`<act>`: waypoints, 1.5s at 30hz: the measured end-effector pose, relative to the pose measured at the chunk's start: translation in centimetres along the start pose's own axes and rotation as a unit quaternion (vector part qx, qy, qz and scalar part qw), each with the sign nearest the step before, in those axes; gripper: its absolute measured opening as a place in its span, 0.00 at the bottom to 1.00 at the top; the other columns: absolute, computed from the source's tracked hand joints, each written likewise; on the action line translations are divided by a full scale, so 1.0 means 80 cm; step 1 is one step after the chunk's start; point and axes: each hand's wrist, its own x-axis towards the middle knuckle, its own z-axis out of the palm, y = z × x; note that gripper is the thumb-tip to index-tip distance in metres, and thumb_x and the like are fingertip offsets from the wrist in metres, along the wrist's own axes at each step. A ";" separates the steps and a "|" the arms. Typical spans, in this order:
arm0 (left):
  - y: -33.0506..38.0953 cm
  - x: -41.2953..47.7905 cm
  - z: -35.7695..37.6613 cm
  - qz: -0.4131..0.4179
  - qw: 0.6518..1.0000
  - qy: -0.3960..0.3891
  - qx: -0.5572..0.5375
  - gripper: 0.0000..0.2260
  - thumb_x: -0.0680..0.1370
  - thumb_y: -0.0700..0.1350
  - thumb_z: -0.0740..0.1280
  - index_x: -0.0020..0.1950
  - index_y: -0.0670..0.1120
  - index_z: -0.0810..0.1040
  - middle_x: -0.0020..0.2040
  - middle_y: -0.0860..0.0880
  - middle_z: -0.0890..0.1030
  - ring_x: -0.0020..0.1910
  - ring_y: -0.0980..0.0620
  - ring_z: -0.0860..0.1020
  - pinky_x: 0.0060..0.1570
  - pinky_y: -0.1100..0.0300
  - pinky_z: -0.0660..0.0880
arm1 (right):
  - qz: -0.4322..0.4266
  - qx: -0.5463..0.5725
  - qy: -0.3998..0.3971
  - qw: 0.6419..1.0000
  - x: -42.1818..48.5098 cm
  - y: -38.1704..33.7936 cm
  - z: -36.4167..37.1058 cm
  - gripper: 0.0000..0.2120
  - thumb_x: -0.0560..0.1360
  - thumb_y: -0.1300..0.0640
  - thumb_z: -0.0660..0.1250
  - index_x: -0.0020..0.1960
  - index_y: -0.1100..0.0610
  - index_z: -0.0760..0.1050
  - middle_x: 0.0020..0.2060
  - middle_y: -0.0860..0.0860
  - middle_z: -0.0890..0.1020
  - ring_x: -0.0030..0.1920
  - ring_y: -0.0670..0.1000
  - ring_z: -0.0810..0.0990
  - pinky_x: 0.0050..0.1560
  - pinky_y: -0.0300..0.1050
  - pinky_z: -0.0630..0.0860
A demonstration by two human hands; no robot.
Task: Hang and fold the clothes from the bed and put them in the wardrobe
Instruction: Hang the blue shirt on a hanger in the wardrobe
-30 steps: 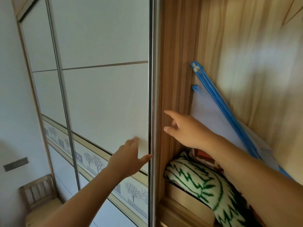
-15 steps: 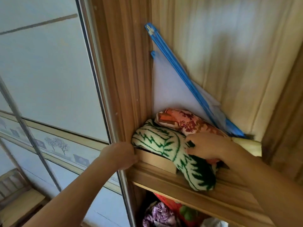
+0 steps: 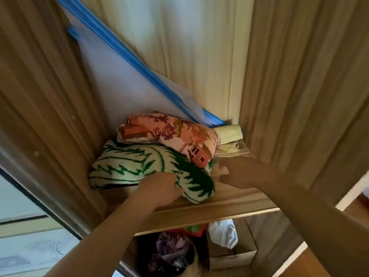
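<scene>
1. The green-and-white folded cloth [image 3: 139, 162] lies on the wooden wardrobe shelf [image 3: 229, 198]; the left hand [image 3: 159, 186] grips its front edge.
2. The right hand [image 3: 229, 172] is at the pile's right side; its grasp is unclear.
3. A pink patterned cloth [image 3: 169, 132] lies on top.

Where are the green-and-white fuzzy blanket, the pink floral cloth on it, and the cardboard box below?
Green-and-white fuzzy folded blanket [image 3: 139, 162]: head view, its patterned top.
Pink-and-orange floral folded cloth [image 3: 171, 132]: head view, middle of upper face.
Brown cardboard box [image 3: 233, 260]: head view, front wall.
</scene>
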 end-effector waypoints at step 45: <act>0.669 -0.291 0.352 0.813 0.467 -0.140 0.317 0.20 0.79 0.59 0.62 0.69 0.54 0.71 0.63 0.50 0.78 0.63 0.46 0.77 0.52 0.53 0.72 | 0.831 0.335 0.130 0.426 -0.721 -0.050 0.367 0.22 0.76 0.40 0.64 0.65 0.51 0.73 0.60 0.52 0.80 0.60 0.58 0.78 0.54 0.48 0.75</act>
